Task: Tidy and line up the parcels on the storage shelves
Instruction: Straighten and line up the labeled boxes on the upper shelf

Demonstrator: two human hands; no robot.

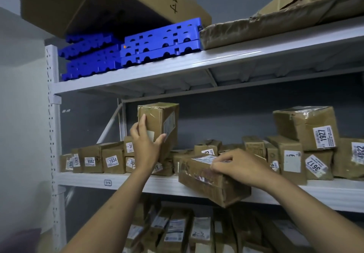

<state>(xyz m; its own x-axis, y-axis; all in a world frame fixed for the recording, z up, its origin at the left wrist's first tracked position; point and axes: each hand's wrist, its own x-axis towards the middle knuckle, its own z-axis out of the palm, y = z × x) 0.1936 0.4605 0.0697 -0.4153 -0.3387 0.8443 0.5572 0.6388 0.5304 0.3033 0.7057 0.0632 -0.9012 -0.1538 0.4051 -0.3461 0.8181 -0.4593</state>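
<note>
Brown upright parcel [159,118] gripped by left hand [144,146]; right hand [239,166], fingers curled, clutches tilted parcel [206,183].

Back wall [226,118]: grey-blue, running behind the rack [55,90].
Left wall [21,114]: pale, lying in soft shade.
Post [52,138]: white, perforated, rising at the rack's left.
Upper shelf [177,64]: catching bright glare along its front edge.
Middle shelf [137,183]: carrying a small tag [107,182].
Brace [109,125]: leaning diagonally behind.

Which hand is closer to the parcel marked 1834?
Left. The left hand grips an upright box just right of parcel 1834; the right hand holds a tilted box farther right.
</note>
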